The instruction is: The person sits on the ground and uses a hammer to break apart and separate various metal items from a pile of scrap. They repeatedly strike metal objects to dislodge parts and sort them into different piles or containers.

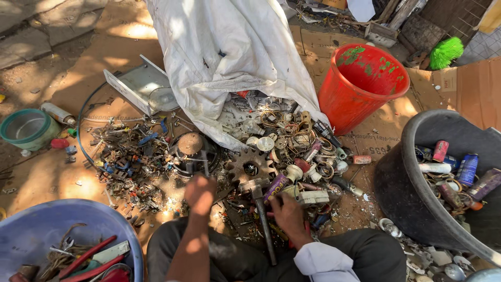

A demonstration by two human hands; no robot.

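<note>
Sorting scrap on ground. Left hand [200, 191] grip closed on small metal piece beside rusty gear [250, 167], at its 9 o'clock. Right hand [286, 211] rests on scrap pile [292, 141], grip state unclear; hammer [261, 209] between hands. Likely needs steady hold.

Two hands, a left hand [200, 189] and a right hand [284, 209]; one hammer [259, 209]; one toothed gear [251, 167]; one red bucket [348, 104] at upper right; one black tub [402, 193] at right (about six spray cans [468, 168] inside); one blue basin [36, 230] at lower left; one green bowl [44, 137] at left; one white sack [229, 47]; loose scrap bits too many to count.
</note>
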